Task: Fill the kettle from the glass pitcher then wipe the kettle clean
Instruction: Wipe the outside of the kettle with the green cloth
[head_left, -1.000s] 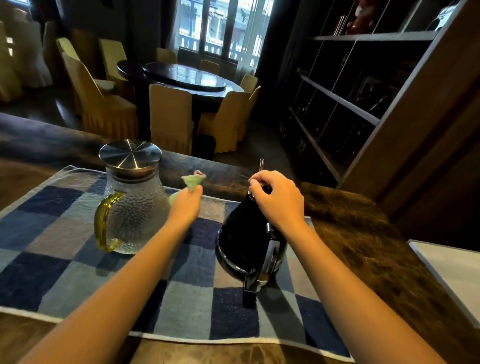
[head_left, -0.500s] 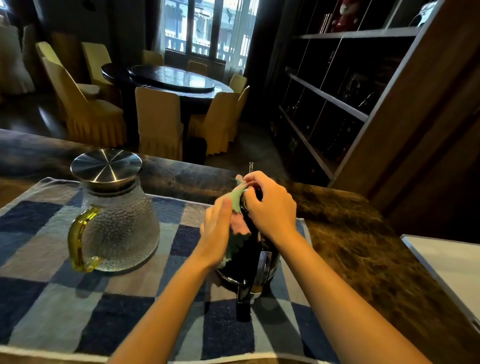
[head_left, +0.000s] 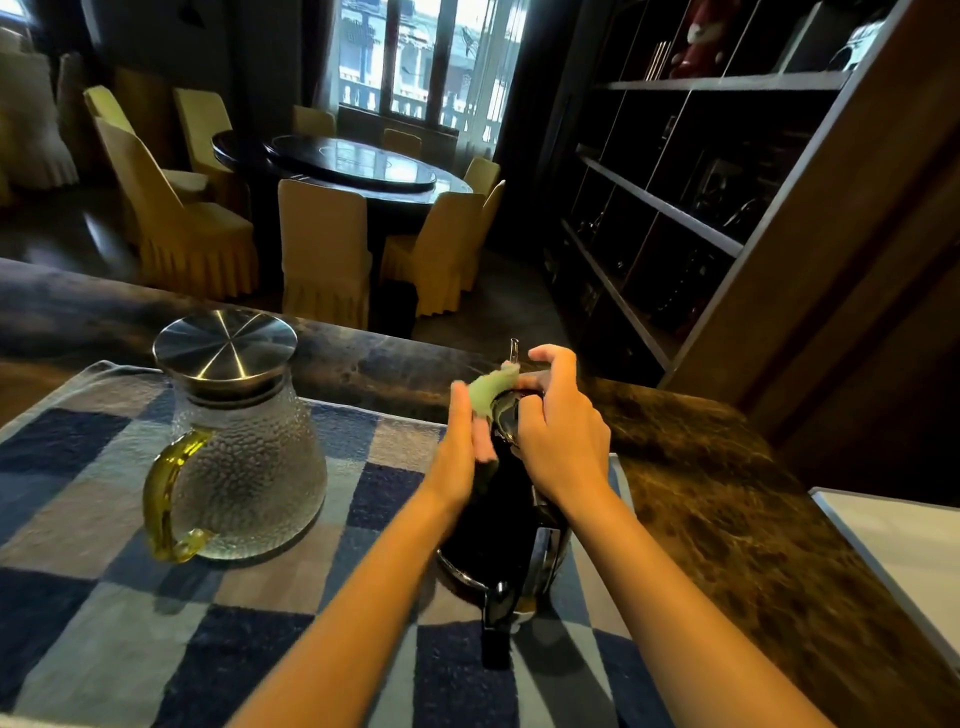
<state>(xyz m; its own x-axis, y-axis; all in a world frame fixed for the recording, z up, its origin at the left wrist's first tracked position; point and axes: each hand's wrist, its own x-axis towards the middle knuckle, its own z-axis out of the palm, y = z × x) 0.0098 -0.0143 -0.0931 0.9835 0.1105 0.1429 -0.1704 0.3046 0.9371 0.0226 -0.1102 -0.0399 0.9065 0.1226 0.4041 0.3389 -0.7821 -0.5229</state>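
Note:
A dark glossy kettle (head_left: 493, 535) stands on a blue checked mat (head_left: 104, 623), its handle toward me. My right hand (head_left: 563, 431) grips the kettle's top from the right. My left hand (head_left: 462, 447) presses a small green and pink cloth (head_left: 488, 395) flat against the kettle's upper left side. A textured glass pitcher (head_left: 244, 467) with a steel lid and a yellow-green handle stands upright on the mat to the left, apart from both hands.
The mat lies on a dark marble counter (head_left: 727, 493). A white board (head_left: 914, 545) sits at the right edge. Behind the counter are a round dining table (head_left: 353, 161), covered chairs and dark shelves (head_left: 675, 208).
My left hand carried the cloth from beside the pitcher over to the kettle and has slid it up the kettle's side. My right hand stayed on the kettle's top.

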